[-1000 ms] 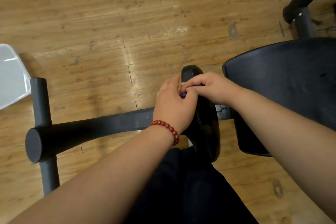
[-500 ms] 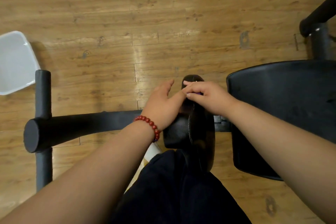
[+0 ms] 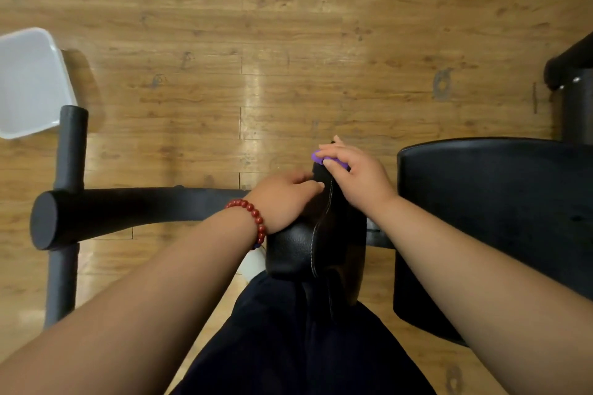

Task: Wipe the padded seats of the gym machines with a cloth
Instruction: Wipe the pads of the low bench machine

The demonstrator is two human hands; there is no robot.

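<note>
R hand has slid the purple cloth out to the far tip of the narrow pad, fingers clenched round it. L hand has dropped back, fingers relaxed, bracing the pad's side. Top edge prob. nearly done; big seat next, imo.

Wood floor beyond the narrow pad was open. Horizontal bar closed off its left side, large seat its right, with only a slim gap between. Left hand covered the pad's left flank; right hand with purple cloth covered its far end. White bin sat far left by the upright post.
</note>
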